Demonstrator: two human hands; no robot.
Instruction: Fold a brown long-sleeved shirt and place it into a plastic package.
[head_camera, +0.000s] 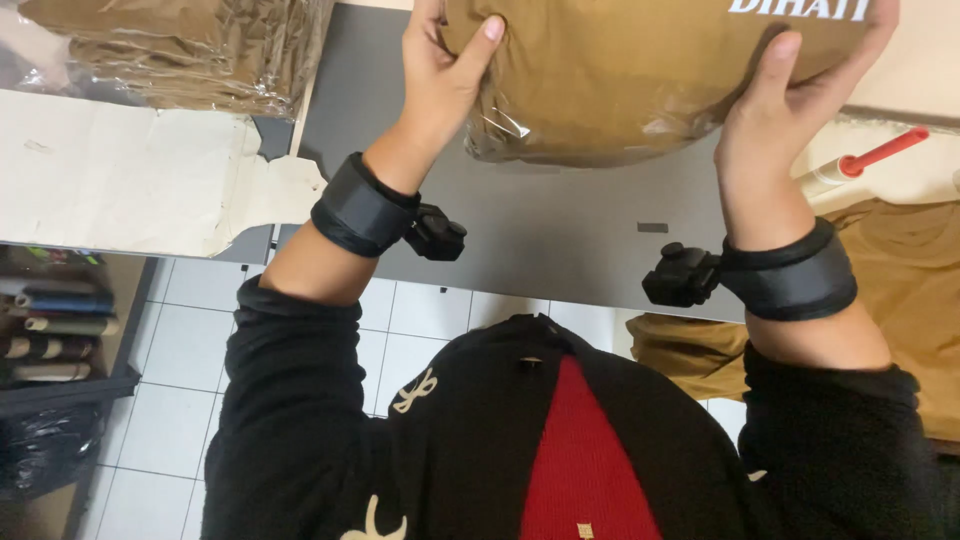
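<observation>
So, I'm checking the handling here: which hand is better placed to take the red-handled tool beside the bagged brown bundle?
Probably the right hand: the red-handled tool lies just right of its wrist. The left hand grips the bagged brown bundle on the far side.

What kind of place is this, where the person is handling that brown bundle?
Probably a garment packing or warehouse workroom. Both hands, left hand and right hand, grip a plastic-wrapped brown fabric bundle over a grey work table. More wrapped brown packs are stacked at the left, and loose brown cloth lies at the right.
</observation>
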